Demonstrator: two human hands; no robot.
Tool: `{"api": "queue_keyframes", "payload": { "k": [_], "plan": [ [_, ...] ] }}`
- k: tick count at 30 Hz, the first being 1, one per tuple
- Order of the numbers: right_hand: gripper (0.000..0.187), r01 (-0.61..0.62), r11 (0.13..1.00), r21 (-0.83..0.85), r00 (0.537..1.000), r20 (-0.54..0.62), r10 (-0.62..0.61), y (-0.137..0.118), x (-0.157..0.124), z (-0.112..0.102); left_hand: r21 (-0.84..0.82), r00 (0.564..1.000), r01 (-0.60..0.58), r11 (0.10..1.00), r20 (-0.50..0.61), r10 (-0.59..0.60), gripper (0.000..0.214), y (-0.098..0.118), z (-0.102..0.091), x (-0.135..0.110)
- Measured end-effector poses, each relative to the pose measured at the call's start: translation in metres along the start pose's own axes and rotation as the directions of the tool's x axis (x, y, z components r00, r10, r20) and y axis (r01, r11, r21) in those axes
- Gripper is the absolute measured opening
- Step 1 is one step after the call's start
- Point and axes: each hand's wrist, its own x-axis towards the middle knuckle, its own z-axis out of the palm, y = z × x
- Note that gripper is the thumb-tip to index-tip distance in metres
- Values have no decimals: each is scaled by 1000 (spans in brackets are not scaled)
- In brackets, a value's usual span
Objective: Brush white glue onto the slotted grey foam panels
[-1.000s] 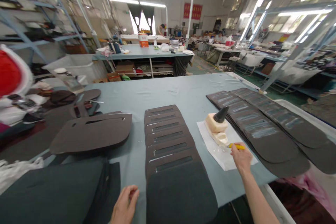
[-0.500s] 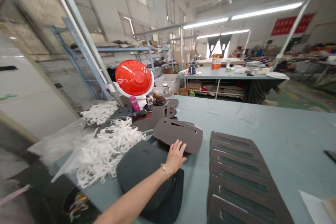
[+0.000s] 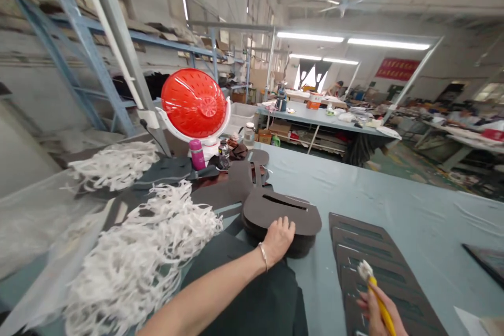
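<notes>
My left hand (image 3: 279, 240) reaches to the near edge of a stack of dark grey, rounded cut pieces (image 3: 271, 213), each with a slot. Its fingers are curled together over that edge, on the top piece; the fingertips are partly hidden. In my right hand (image 3: 380, 311), low on the right, is a brush (image 3: 381, 304) with a yellow handle and white-coated bristles pointing up and away. Beneath the brush lies a row of overlapping dark slotted pieces (image 3: 366, 226). Dark green-black sheets (image 3: 236, 294) lie under my left forearm.
White strips (image 3: 134, 252) are heaped left. A pink bottle (image 3: 197, 154), a dark-capped bottle (image 3: 223, 155) and a red round fan-like heater (image 3: 195, 102) stand behind them. On the right of the blue-green table (image 3: 291, 168) lies a dark flat object (image 3: 486, 262).
My left hand's fingers, spread over the stack before, are now curled at its edge. My right hand has come into view with the brush. The view has shifted.
</notes>
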Motion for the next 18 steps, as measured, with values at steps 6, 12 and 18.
{"api": "queue_keyframes", "payload": {
  "k": [6, 12, 18],
  "plan": [
    [62, -153, 988, 14, 987, -52, 153, -19, -21, 22, 9, 998, -38, 999, 50, 37, 38, -9, 15, -10],
    [62, -202, 979, 25, 977, -68, 203, -12, -17, 22, 42, 991, 79, 996, 105, -83, 42, 7, 29, -2],
    [65, -316, 946, 67, 947, -31, 319, -33, 10, 35, 186, 984, 132, 974, 91, -151, 40, 15, 41, 2]
  ]
}}
